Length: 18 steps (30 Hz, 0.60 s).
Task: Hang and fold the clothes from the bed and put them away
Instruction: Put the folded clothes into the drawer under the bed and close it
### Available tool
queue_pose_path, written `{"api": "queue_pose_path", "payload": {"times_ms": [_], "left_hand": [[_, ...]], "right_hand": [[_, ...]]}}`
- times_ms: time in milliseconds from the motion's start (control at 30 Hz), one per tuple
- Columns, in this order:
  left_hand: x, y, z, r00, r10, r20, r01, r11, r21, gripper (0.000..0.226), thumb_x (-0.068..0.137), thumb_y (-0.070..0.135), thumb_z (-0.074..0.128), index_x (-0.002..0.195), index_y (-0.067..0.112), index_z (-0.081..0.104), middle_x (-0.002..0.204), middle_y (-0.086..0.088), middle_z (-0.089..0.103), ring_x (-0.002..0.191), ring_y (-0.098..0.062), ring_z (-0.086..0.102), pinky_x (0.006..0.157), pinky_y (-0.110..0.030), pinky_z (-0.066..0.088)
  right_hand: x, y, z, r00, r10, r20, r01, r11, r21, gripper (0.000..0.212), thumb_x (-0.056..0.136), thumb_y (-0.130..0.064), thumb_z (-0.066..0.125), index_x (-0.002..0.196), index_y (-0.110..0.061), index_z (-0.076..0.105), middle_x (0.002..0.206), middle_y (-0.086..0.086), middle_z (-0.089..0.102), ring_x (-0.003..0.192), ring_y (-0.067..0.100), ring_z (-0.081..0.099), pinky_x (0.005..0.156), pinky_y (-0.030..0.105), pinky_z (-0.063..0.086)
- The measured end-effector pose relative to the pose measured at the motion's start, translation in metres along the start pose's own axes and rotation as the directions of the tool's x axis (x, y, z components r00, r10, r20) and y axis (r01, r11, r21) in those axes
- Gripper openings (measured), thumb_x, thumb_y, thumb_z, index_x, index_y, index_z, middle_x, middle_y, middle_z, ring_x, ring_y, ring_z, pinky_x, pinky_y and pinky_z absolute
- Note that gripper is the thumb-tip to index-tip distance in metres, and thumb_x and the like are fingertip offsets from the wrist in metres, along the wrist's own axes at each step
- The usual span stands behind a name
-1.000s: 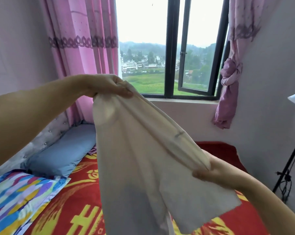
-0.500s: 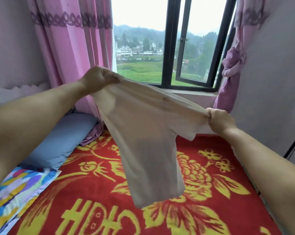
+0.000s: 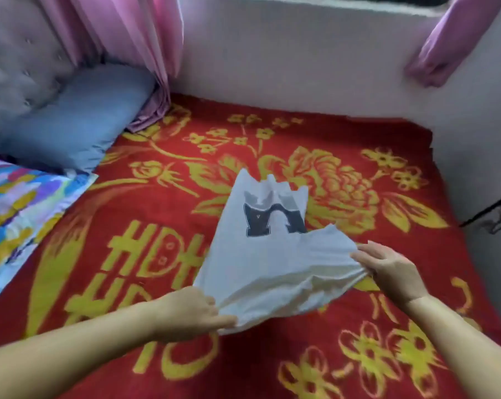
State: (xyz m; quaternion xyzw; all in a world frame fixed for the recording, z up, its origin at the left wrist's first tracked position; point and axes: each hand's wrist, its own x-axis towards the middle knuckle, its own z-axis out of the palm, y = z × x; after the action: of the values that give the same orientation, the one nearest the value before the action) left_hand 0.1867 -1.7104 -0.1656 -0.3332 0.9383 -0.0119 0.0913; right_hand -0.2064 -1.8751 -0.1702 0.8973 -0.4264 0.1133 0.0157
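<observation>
The white T-shirt [image 3: 260, 260] lies part-spread on the red and yellow blanket [image 3: 157, 364] that covers the bed, its far end with the dark print resting on the blanket, its near end lifted slightly and bunched between the two hands; the left hand [image 3: 186, 309] pinches the near-left edge, thumb and fingers [image 3: 223, 321] clamped on the cloth; the right hand [image 3: 393, 272] holds the near-right edge, its upper fingers lying fairly straight over a gathered fold while the cloth is caught beneath them, though exactly how the thumb sits I cannot tell

The step in hand looks like laying the shirt flat for folding; to do it well, both hands should draw apart until the near edge is taut and straight, then lower it to the blanket so the wrinkles near the right hand are pulled out; the far end is crumpled and narrow, so a gentle tug toward the body, or a smoothing pass with a flat palm, would likely be needed before any fold is made; there is bare blanket all round the shirt, well apart from the blue pillow [image 3: 79, 122] and the multicoloured pillow [image 3: 19, 208] at the left, so the sleeves can be spread without fouling anything; thin cotton of this kind will slide and rumple easily, so slow, even tension is the safer way
</observation>
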Motion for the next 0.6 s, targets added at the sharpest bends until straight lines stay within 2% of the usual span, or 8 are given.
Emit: {"api": "queue_pose_path", "payload": {"times_ms": [100,167,200,267,333,433,533,600], "left_hand": [[0.002,0.069,0.125,0.93,-0.002,0.367,0.021,0.999,-0.047,0.061,0.058,0.025,0.068,0.115,0.027,0.049,0.051,0.009,0.053,0.041,-0.008,0.049,0.035,-0.025,0.02],[0.009,0.107,0.176,0.844,-0.008,0.536,0.108,0.982,-0.155,0.061,0.047,0.036,0.079,0.107,0.033,0.065,0.048,0.008,0.055,0.038,-0.006,0.051,0.033,-0.024,0.023],[0.013,0.128,0.191,0.805,0.008,0.594,0.104,0.982,-0.154,0.052,0.052,0.04,0.078,0.104,0.035,0.07,0.055,0.005,0.061,0.045,-0.008,0.058,0.037,-0.023,0.033],[0.024,0.155,0.206,0.747,-0.027,0.664,0.194,0.964,-0.179,0.039,0.086,0.034,0.056,0.121,0.019,0.061,0.101,-0.011,0.068,0.09,-0.026,0.066,0.071,-0.033,0.05],[0.039,0.168,0.208,0.77,0.013,0.638,0.221,0.933,-0.285,0.03,0.092,0.024,0.042,0.113,0.009,0.056,0.107,-0.018,0.064,0.095,-0.035,0.062,0.071,-0.04,0.046],[0.07,0.158,0.184,0.897,-0.037,0.441,0.201,0.922,-0.331,0.017,0.062,0.031,0.07,0.072,0.024,0.058,0.058,0.006,0.057,0.048,-0.013,0.056,0.04,-0.023,0.028],[0.112,0.148,0.18,0.959,-0.205,0.196,0.26,0.91,-0.323,0.028,0.069,0.033,0.051,0.097,0.026,0.053,0.072,0.008,0.06,0.06,-0.013,0.06,0.049,-0.02,0.041],[0.145,0.154,0.19,0.952,-0.245,0.186,0.294,0.901,-0.32,0.052,0.065,0.04,0.055,0.113,0.022,0.063,0.087,0.005,0.067,0.073,-0.014,0.064,0.058,-0.018,0.048]], "right_hand": [[-0.082,-0.013,0.11,0.979,-0.019,0.205,0.027,0.999,-0.035,0.036,0.059,0.002,0.063,0.089,-0.013,0.076,0.104,0.01,0.073,0.098,0.042,0.067,0.078,0.054,0.056],[-0.132,-0.03,0.16,0.86,0.054,0.508,-0.033,0.998,-0.05,0.047,0.066,0.003,0.058,0.105,-0.019,0.072,0.129,0.004,0.062,0.127,0.037,0.049,0.096,0.06,0.045],[-0.152,-0.036,0.176,0.775,0.076,0.628,-0.047,0.997,-0.062,0.055,0.073,0.003,0.054,0.12,-0.023,0.065,0.143,0.002,0.049,0.139,0.031,0.033,0.106,0.061,0.034],[-0.179,-0.039,0.193,0.639,0.131,0.758,-0.107,0.991,-0.082,0.068,0.085,-0.003,0.044,0.146,-0.03,0.034,0.161,-0.003,0.011,0.149,0.019,0.005,0.116,0.053,0.006],[-0.179,-0.032,0.197,0.647,0.16,0.746,-0.206,0.978,-0.032,0.064,0.086,-0.004,0.045,0.144,-0.03,0.038,0.161,-0.004,0.013,0.149,0.014,0.008,0.117,0.046,0.001],[-0.144,-0.013,0.189,0.756,0.328,0.566,-0.496,0.852,0.168,0.034,0.085,-0.002,0.056,0.115,-0.013,0.067,0.137,0.009,0.053,0.131,0.023,0.045,0.109,0.032,0.027],[-0.098,-0.007,0.192,0.611,0.517,0.599,-0.758,0.6,0.255,0.038,0.095,-0.012,0.049,0.132,-0.005,0.052,0.126,0.015,0.059,0.12,0.031,0.053,0.093,0.033,0.037],[-0.078,-0.014,0.207,0.533,0.544,0.648,-0.81,0.548,0.206,0.046,0.097,-0.036,0.048,0.135,-0.009,0.044,0.12,0.011,0.061,0.113,0.031,0.055,0.086,0.037,0.042]]}}
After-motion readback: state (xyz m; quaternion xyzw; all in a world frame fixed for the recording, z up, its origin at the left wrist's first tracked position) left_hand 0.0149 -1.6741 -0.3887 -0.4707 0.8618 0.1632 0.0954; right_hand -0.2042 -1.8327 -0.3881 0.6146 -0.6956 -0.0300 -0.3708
